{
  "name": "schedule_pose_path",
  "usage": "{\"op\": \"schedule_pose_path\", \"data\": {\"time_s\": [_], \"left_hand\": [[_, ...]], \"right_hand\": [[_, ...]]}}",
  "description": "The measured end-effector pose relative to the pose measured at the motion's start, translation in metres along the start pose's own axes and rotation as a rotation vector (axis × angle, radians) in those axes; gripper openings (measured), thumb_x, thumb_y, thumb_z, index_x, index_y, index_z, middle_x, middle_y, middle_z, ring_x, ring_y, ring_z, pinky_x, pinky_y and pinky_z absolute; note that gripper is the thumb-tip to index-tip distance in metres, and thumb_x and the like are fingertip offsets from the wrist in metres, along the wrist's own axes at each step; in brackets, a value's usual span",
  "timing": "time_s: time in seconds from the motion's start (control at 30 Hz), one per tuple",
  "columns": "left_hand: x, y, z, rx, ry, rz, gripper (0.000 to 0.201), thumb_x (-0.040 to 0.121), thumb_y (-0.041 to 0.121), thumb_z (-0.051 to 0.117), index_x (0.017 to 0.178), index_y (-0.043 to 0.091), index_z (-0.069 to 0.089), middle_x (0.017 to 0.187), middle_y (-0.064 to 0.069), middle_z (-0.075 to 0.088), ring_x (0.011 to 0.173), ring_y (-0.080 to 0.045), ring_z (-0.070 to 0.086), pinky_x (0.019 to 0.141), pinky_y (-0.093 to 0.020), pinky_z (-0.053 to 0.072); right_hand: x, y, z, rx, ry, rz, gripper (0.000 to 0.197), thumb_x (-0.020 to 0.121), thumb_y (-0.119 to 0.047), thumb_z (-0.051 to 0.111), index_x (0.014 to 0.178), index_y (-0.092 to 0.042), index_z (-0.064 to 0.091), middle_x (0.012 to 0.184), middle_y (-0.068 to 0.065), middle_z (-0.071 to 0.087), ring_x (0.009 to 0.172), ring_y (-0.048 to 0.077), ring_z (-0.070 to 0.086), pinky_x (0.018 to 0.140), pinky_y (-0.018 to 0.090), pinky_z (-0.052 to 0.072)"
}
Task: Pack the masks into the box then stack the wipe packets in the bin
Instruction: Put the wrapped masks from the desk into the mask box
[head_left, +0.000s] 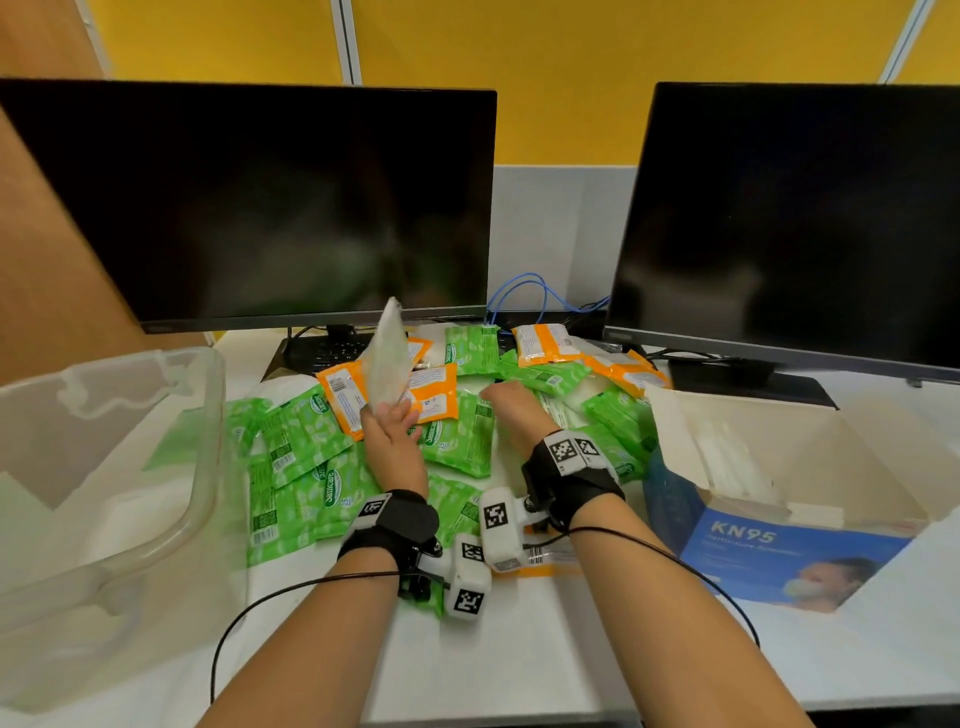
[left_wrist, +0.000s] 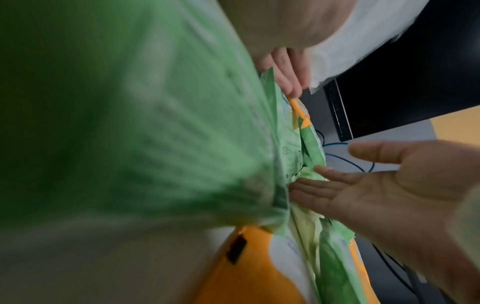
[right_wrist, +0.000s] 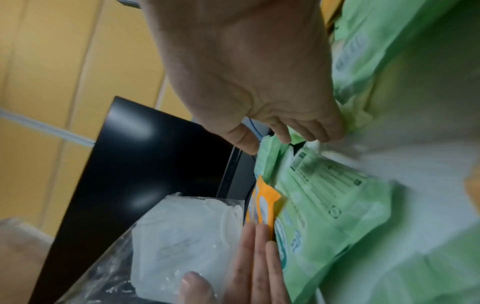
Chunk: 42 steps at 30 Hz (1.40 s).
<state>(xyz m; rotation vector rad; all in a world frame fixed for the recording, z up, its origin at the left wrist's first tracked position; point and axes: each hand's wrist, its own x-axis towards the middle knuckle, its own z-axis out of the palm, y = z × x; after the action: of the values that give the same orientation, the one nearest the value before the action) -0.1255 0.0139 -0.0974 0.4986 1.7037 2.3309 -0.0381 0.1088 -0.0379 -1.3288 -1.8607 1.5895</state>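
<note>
My left hand (head_left: 389, 418) holds up a white mask in a clear packet (head_left: 387, 358), upright over the pile. In the right wrist view its thumb and fingers (right_wrist: 255, 257) pinch that mask packet (right_wrist: 182, 236). Right hand (head_left: 506, 405) reaches down into a heap of green wipe packets (head_left: 301, 447) and orange wipe packets (head_left: 545, 343). Its palm is open and its fingertips (left_wrist: 306, 185) touch green packets, thumb held apart. Nothing is held in it.
A clear plastic bin (head_left: 200, 467) stands at the left. An open blue KN95 box (head_left: 779, 545) with white packets stands at the right. Two dark monitors (head_left: 260, 208) (head_left: 805, 218), a keyboard (head_left: 322, 353) and blue cables (head_left: 535, 296) line the back.
</note>
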Motion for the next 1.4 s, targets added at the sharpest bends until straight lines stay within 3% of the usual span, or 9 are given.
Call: {"op": "schedule_pose_path", "data": {"time_s": [0.23,0.4,0.5,0.6,0.67,0.83,1.0,1.27,1.4], "left_hand": [[-0.001,-0.003,0.002,0.044,-0.155,0.004,0.039,0.105,0.028,0.023,0.138,0.010,0.035,0.115,-0.020,0.062,0.105,-0.028,0.063,0.096,-0.039,0.048],[0.005,-0.010,0.002,0.144,-0.134,0.027,0.035,0.105,0.027,0.026,0.132,0.011,0.042,0.111,-0.013,0.064,0.098,-0.021,0.064,0.088,-0.032,0.047],[0.007,-0.014,0.001,0.198,-0.127,0.042,0.033,0.104,0.029,0.028,0.128,0.013,0.045,0.108,-0.009,0.066,0.094,-0.018,0.064,0.089,-0.035,0.047],[0.008,-0.014,0.002,0.224,-0.114,0.054,0.034,0.105,0.028,0.028,0.128,0.011,0.046,0.107,-0.010,0.065,0.094,-0.020,0.064,0.087,-0.034,0.048],[0.009,-0.015,0.002,0.232,-0.112,0.055,0.035,0.105,0.028,0.028,0.128,0.010,0.046,0.106,-0.010,0.065,0.093,-0.020,0.064,0.086,-0.032,0.048],[0.009,-0.016,0.003,0.243,-0.100,0.061,0.034,0.104,0.028,0.029,0.128,0.012,0.047,0.105,-0.009,0.065,0.094,-0.020,0.063,0.086,-0.033,0.048],[0.009,-0.015,0.003,0.240,-0.095,0.054,0.035,0.104,0.029,0.029,0.128,0.011,0.047,0.103,-0.007,0.065,0.093,-0.021,0.063,0.085,-0.033,0.048],[0.008,-0.012,0.001,0.262,-0.037,0.037,0.031,0.103,0.030,0.032,0.126,0.015,0.048,0.101,-0.008,0.063,0.081,-0.019,0.060,0.070,-0.036,0.050],[0.005,-0.011,-0.002,0.358,-0.067,0.085,0.036,0.103,0.029,0.033,0.131,0.012,0.047,0.107,-0.008,0.064,0.084,-0.019,0.061,0.072,-0.031,0.047]], "right_hand": [[0.010,0.000,-0.013,-0.478,-0.104,-0.065,0.026,0.094,-0.011,0.051,0.116,0.003,0.058,0.118,0.020,0.059,0.114,0.032,0.055,0.101,0.035,0.044],[0.009,0.007,-0.008,-0.410,-0.080,0.040,0.035,0.098,-0.020,0.039,0.066,-0.010,0.048,0.064,0.005,0.041,0.060,0.017,0.045,0.057,0.020,0.042],[0.024,0.022,0.009,0.495,-0.123,0.280,0.027,0.098,0.002,0.035,0.119,-0.006,0.051,0.074,0.009,0.052,0.064,0.021,0.052,0.052,0.023,0.056],[0.037,0.037,0.014,0.613,-0.139,0.244,0.067,0.094,0.010,0.036,0.148,-0.026,0.022,0.116,0.027,0.062,0.102,0.041,0.063,0.098,0.053,0.046],[0.045,0.043,0.012,0.633,-0.216,0.245,0.073,0.097,0.006,0.034,0.151,-0.033,0.006,0.127,0.028,0.057,0.103,0.041,0.062,0.103,0.058,0.040],[0.048,0.035,0.009,-0.210,-0.124,0.084,0.065,0.098,-0.008,0.037,0.153,-0.024,0.006,0.123,0.016,0.057,0.086,0.030,0.061,0.064,0.034,0.048],[0.026,0.026,0.000,-0.891,-0.106,-0.051,0.045,0.091,-0.017,0.059,0.131,0.001,0.050,0.122,0.016,0.058,0.111,0.035,0.058,0.095,0.042,0.050],[0.029,0.021,-0.016,-1.057,-0.117,-0.131,0.024,0.088,-0.020,0.064,0.104,-0.002,0.064,0.113,0.014,0.065,0.097,0.033,0.063,0.083,0.036,0.054],[0.039,0.028,-0.009,-0.436,-0.085,0.012,0.010,0.090,-0.016,0.057,0.098,-0.012,0.059,0.090,0.004,0.057,0.089,0.024,0.060,0.085,0.035,0.057]]}}
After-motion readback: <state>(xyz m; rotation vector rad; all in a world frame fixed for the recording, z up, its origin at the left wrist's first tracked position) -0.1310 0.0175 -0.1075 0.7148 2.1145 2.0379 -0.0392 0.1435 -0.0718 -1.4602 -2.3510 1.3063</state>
